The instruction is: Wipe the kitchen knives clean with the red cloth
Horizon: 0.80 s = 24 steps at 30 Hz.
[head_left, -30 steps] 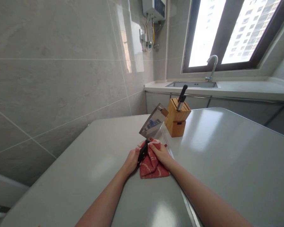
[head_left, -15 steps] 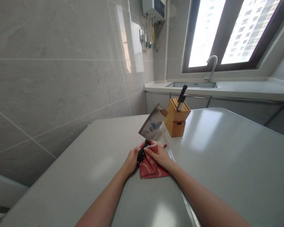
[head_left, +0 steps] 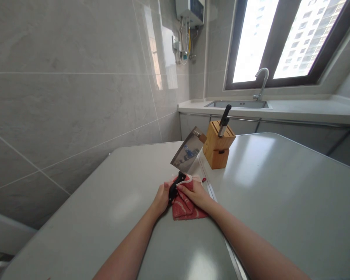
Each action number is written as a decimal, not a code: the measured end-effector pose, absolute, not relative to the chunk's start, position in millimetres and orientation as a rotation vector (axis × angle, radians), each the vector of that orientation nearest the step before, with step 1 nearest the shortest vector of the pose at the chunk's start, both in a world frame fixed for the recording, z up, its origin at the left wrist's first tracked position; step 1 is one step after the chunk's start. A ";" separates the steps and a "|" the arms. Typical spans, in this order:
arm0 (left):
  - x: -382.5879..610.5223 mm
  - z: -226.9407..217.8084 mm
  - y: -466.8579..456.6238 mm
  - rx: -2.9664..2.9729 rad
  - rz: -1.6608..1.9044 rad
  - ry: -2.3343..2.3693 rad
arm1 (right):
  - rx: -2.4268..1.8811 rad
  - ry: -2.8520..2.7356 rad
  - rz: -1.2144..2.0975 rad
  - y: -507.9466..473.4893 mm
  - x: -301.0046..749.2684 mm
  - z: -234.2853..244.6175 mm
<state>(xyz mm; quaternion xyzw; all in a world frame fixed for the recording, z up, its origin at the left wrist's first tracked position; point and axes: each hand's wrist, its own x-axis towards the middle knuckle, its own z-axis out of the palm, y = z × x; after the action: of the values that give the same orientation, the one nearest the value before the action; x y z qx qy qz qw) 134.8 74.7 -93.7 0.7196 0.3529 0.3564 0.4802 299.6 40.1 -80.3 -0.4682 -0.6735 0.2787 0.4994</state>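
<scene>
A cleaver with a broad, shiny blade (head_left: 187, 151) slants up and away from me, its black handle (head_left: 177, 185) toward me. My left hand (head_left: 163, 196) is closed around the handle from the left side. Folded in my right hand (head_left: 196, 192) is a red patterned cloth (head_left: 183, 210), pressed against the handle with the thumb on top. Part of the cloth lies behind the handle, and its lower end hangs to the tabletop. The right fingers under the cloth are hidden.
A wooden knife block (head_left: 217, 149) holding black-handled tools stands just beyond the blade on the grey tabletop (head_left: 128, 175). A small red object (head_left: 203, 180) shows beside the right hand. Farther back are a sink (head_left: 237, 104), a faucet (head_left: 261, 83) and a window.
My right hand and the cloth have shifted very slightly left along the handle. The left hand and the cleaver stay nearly where they were.
</scene>
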 end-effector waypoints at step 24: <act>136.1 -93.2 76.3 1.833 0.867 0.813 | -1.186 -1.698 0.648 37.8 301.3 -83.8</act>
<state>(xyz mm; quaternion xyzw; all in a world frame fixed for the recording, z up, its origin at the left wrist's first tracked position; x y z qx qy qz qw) 136.1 76.3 -93.2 0.7448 0.3304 0.3523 0.4605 301.3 37.8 -83.8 -0.4831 -0.6918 0.2643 0.4670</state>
